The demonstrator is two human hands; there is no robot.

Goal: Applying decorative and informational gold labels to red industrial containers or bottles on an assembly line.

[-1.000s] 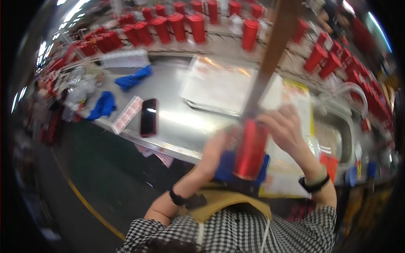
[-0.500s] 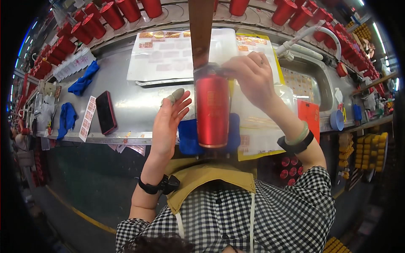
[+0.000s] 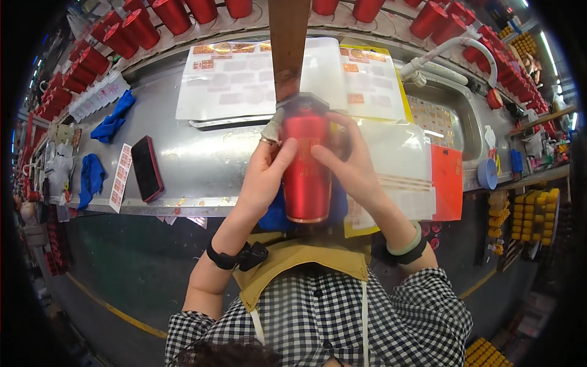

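Note:
A shiny red tapered canister (image 3: 307, 199) with faint gold markings on its side lies in front of me, its narrower end toward me. Its far, wider end meets a dark angular piece (image 3: 304, 101) by the wooden post. My left hand (image 3: 264, 177) grips the canister's left side, thumb on its upper face; greyish covers sit on some fingertips. From the right, my right hand (image 3: 354, 168) curls around it, thumb pressed near the gold markings and other fingers partly hidden along the side. Under the canister shows a blue cloth pad (image 3: 273, 213).
Translucent-covered sticker sheets (image 3: 238, 92) lie behind, split by a wooden post (image 3: 288, 49). To the left are a phone (image 3: 147, 168), a sticker strip (image 3: 121, 178) and blue cloths (image 3: 92, 179). On the right are a red card (image 3: 447, 183) and a sink (image 3: 469, 131). Red canisters (image 3: 171, 15) line the back.
My right hand has come down from the canister's far end to its right side. My left hand has moved right and closed onto its left side.

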